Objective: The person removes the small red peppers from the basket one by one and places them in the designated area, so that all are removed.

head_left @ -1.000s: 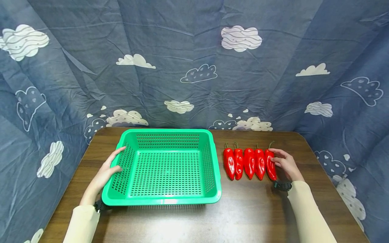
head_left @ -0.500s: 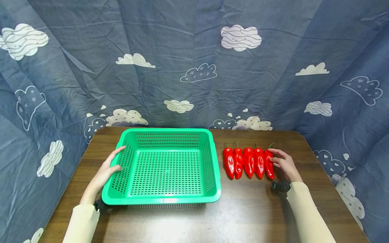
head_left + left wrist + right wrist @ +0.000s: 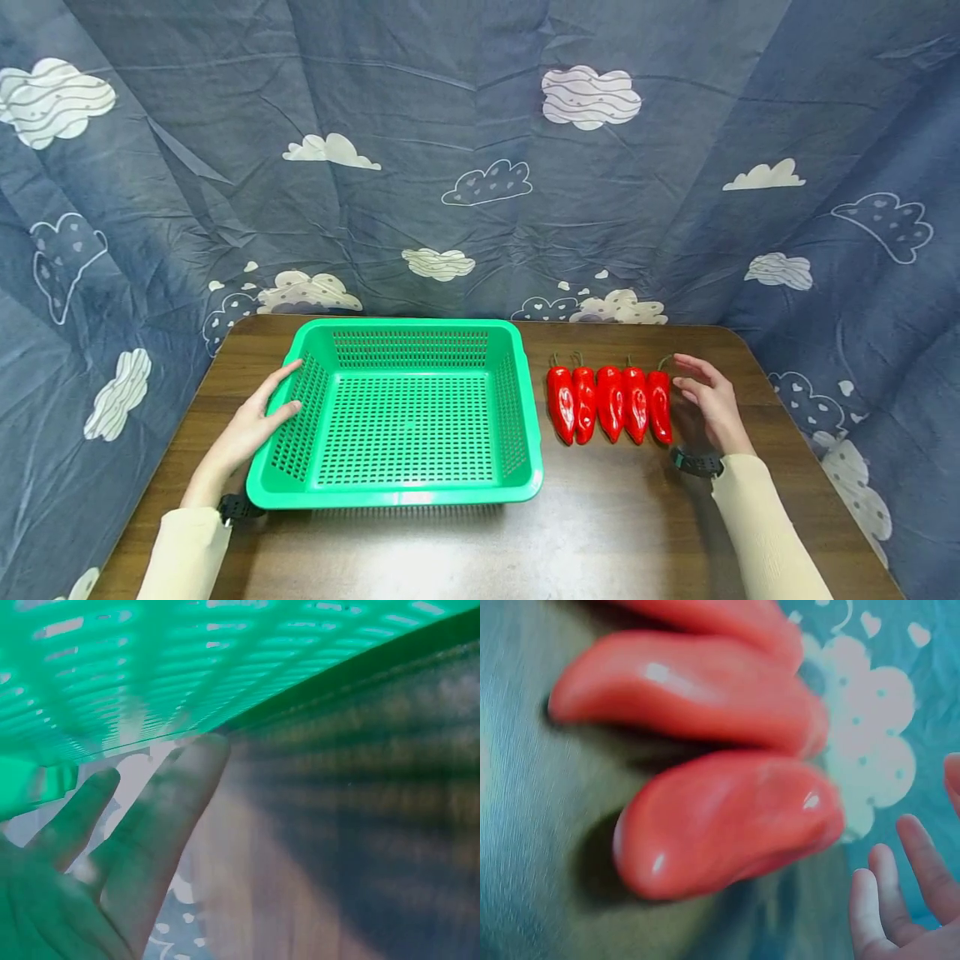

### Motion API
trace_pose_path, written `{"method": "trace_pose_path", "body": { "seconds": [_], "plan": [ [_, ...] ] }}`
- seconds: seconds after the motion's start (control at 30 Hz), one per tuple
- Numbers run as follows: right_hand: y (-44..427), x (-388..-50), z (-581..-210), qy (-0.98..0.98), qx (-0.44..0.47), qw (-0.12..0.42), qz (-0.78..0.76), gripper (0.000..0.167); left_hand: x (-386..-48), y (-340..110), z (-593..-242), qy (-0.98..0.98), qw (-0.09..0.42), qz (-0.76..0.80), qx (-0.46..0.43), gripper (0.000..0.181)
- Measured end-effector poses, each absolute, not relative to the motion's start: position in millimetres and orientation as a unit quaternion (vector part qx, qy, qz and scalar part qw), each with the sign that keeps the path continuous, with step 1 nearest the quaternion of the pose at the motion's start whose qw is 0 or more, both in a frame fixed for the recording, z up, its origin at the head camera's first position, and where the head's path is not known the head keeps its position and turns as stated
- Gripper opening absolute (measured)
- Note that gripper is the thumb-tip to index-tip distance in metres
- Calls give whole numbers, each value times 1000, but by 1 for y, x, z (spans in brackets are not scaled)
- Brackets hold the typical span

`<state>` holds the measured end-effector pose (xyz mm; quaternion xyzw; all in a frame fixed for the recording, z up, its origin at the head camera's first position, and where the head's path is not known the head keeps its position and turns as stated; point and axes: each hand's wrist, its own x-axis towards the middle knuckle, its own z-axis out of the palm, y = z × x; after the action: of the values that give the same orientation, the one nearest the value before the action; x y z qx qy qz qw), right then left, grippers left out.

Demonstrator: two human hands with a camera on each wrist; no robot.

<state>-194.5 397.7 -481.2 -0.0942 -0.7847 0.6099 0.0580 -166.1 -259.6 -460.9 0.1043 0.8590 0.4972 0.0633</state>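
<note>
Several glossy red peppers lie side by side in the head view, stems toward the back; the rightmost pepper ends the row. Just right of it, apart from it, is my right hand, fingers spread and holding nothing. In the right wrist view those fingers stand clear of the nearest pepper. A green plastic basket with slotted walls stands left of the peppers. My left hand is at its left rim, fingers straight. The left wrist view shows fingers along the basket's outer wall; contact there is unclear.
Both things stand on a brown wooden table, with a glare patch near its front. A dark blue curtain with cloud prints hangs directly behind the table and at both sides. A dark band is on the right wrist.
The rightmost peppers have shifted slightly left, closer together. My right hand has come off the end pepper and moved a little right. My left hand has eased slightly left at the rim.
</note>
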Motion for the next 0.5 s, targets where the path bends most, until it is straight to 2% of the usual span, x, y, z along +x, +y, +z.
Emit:
{"method": "trace_pose_path", "body": {
  "seconds": [0.27,0.37,0.5],
  "plan": [
    [380,-195,-465,-746,-21,84,660,39,-162,-265,-441,865,61,477,144,64],
    [386,-205,-477,-765,-1,91,638,41,-160,-268,-433,866,49,471,160,63],
    [373,-204,-466,-801,20,99,590,43,-156,-268,-420,885,20,433,168,62]
  ]
}}
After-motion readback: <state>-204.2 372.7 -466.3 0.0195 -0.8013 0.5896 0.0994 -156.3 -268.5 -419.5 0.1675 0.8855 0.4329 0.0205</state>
